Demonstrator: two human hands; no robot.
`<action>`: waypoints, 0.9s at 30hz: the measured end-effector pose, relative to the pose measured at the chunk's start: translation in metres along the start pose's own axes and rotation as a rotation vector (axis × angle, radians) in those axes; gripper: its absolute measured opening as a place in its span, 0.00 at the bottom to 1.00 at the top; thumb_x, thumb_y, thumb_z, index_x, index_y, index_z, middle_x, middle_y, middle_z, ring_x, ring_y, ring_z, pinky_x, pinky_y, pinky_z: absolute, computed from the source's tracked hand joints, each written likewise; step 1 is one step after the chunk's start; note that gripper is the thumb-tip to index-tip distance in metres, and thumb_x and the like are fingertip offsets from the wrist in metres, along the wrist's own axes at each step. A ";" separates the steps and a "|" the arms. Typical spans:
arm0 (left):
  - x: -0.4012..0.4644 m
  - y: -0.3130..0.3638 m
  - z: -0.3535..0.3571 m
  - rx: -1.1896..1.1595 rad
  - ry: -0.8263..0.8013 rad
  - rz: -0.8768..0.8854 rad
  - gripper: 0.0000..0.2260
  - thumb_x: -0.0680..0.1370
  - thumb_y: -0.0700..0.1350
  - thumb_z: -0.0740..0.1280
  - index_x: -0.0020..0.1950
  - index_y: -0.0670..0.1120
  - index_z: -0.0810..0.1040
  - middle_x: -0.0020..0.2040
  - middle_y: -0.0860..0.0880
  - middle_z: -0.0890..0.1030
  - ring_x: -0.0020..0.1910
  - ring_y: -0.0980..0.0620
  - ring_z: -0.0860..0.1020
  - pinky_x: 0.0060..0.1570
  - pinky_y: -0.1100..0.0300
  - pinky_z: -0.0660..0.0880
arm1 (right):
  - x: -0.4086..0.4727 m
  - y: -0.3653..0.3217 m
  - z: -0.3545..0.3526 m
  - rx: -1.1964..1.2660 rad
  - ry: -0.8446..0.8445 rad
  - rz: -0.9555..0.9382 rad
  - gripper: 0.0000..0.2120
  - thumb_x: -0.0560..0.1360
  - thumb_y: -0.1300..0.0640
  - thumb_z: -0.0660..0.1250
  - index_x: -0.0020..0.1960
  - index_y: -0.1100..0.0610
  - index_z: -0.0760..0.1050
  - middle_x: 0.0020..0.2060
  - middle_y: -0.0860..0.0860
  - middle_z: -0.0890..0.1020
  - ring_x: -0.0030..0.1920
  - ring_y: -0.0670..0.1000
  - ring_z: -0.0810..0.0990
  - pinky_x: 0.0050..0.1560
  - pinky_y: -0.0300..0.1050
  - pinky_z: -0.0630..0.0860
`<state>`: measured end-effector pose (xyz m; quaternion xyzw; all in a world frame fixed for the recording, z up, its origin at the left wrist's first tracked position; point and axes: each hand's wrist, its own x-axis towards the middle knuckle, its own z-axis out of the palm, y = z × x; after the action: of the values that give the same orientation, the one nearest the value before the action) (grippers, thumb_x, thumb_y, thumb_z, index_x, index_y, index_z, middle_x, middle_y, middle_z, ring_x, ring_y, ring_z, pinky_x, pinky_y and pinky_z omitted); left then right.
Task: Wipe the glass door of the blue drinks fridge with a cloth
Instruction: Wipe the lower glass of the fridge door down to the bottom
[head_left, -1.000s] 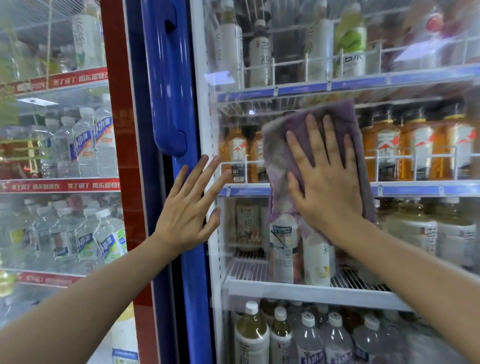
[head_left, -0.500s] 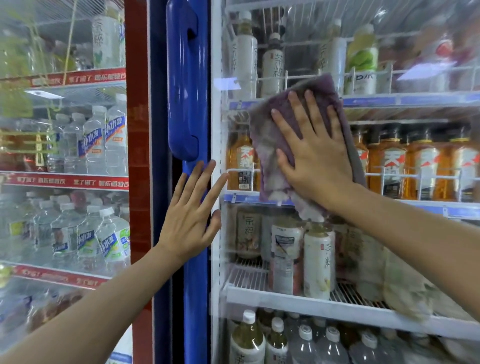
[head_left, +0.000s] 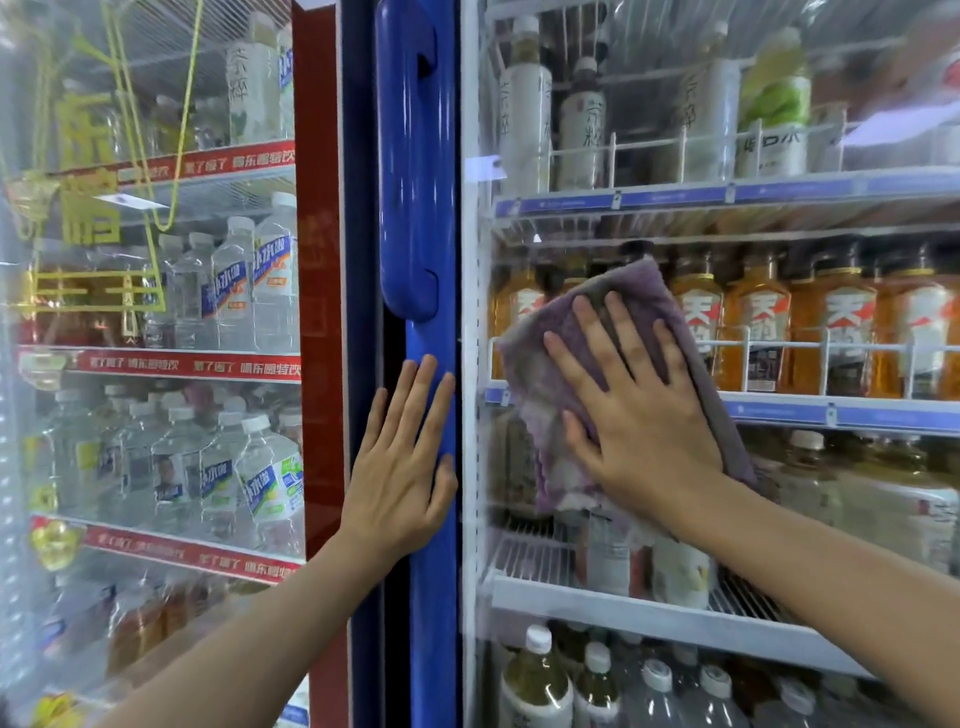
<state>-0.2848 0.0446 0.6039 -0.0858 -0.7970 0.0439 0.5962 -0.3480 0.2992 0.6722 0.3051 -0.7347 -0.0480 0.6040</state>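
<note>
Purple, soft cloth (head_left: 613, 374) is pressed flat on the glass door (head_left: 779, 467) by the right hand (head_left: 639, 410), fingers spread, while the blue frame (head_left: 431, 597) is apparently steadied by the flat left hand (head_left: 400, 467).

Single head-worn view, close up.
Faces straight at the fridge door (head_left: 727, 218), both hands within reach.

Bright, even lighting; pale glare streaks on glass door (head_left: 779, 104) upper right; wide-angle bending at edges; lower corners soft, slightly blurred.
</note>
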 end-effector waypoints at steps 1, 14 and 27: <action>0.000 0.000 0.001 0.004 -0.002 0.001 0.36 0.78 0.44 0.58 0.85 0.44 0.49 0.86 0.46 0.47 0.85 0.43 0.48 0.83 0.46 0.44 | 0.007 0.001 -0.001 -0.007 0.003 -0.017 0.34 0.82 0.45 0.53 0.85 0.52 0.51 0.84 0.57 0.48 0.84 0.59 0.45 0.82 0.62 0.46; -0.003 -0.003 0.005 0.034 0.032 0.016 0.35 0.80 0.45 0.55 0.85 0.42 0.44 0.86 0.45 0.47 0.85 0.44 0.48 0.83 0.46 0.43 | 0.096 -0.029 -0.001 0.056 0.106 0.115 0.31 0.83 0.46 0.52 0.84 0.52 0.53 0.84 0.59 0.50 0.84 0.61 0.46 0.81 0.65 0.45; 0.007 0.010 -0.018 0.037 0.118 -0.007 0.24 0.85 0.46 0.57 0.80 0.42 0.68 0.81 0.40 0.65 0.82 0.43 0.62 0.81 0.41 0.57 | 0.015 -0.098 0.016 0.247 0.034 0.139 0.34 0.82 0.50 0.54 0.85 0.55 0.45 0.84 0.56 0.45 0.84 0.56 0.42 0.83 0.58 0.44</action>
<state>-0.2691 0.0555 0.6142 -0.0745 -0.7599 0.0515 0.6437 -0.3254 0.2076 0.6380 0.3259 -0.7442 0.0898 0.5760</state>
